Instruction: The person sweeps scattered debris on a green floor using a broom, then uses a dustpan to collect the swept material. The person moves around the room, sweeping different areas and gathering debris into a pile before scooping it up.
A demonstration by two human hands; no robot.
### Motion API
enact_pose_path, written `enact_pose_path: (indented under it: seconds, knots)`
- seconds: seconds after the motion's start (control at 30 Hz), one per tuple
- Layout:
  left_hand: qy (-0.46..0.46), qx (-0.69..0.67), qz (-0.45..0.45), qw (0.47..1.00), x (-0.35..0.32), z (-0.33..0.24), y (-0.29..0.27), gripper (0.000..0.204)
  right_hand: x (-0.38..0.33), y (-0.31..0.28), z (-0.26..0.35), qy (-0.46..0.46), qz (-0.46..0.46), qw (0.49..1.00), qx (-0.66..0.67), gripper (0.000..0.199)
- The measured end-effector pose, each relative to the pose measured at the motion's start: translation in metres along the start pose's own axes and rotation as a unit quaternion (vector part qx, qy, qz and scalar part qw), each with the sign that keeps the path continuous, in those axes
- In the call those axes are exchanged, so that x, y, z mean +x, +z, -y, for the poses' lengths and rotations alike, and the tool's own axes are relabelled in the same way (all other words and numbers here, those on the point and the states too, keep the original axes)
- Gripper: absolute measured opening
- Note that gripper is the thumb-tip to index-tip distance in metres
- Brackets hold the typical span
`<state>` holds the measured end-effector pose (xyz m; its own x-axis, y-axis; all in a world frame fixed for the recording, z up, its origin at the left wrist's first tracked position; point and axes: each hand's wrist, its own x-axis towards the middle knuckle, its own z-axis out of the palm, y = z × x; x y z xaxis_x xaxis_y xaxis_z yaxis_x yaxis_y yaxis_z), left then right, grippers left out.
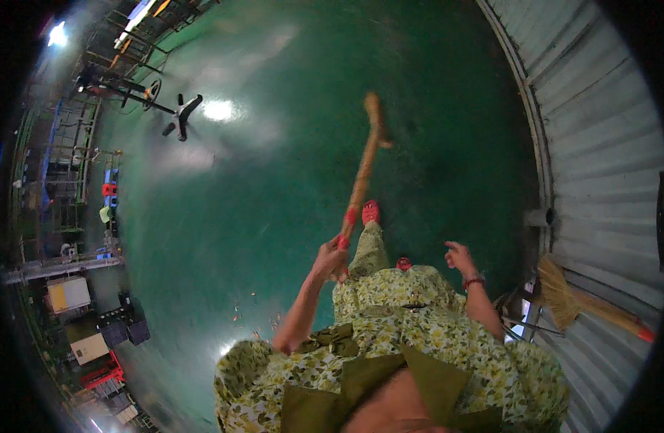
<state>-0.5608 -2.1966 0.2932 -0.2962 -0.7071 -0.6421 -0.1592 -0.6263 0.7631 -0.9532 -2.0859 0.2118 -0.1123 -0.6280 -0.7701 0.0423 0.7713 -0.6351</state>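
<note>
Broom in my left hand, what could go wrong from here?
Only your left hand grips the broom, while your right hand is off it, so the handle might twist or swing. The handle also runs close beside your leading red shoe in this view, so a step could perhaps catch it. And the green floor looks shiny in places, so it may be slippery, though the picture can't confirm that.
</note>
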Motion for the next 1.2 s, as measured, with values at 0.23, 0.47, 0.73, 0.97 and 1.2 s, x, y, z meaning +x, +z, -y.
enact_pose_path:
  seconds: [0.23,0.47,0.73,0.97,1.2]
  knots:
    - [-0.099,0.018,0.204,0.974,0.149,-0.098,0.134,0.038,-0.038,-0.068,-0.173,0.228,-0.083,0.935,0.258,0.025]
    - [-0.144,0.073,0.235,0.959,0.278,-0.097,0.196,0.013,-0.092,0.010,-0.097,0.221,-0.151,0.954,0.136,0.036]
    - [-0.082,-0.068,0.109,0.988,0.317,-0.075,-0.031,0.036,-0.039,0.016,-0.012,0.092,-0.132,0.985,0.066,0.032]
    - [-0.185,-0.190,-0.128,0.956,0.172,-0.031,-0.178,0.017,0.018,0.008,0.076,0.026,-0.152,0.986,-0.067,0.038]
    - [-0.092,-0.341,-0.318,0.880,0.134,-0.048,-0.215,0.013,0.072,0.022,0.150,-0.158,-0.196,0.942,-0.222,0.036]
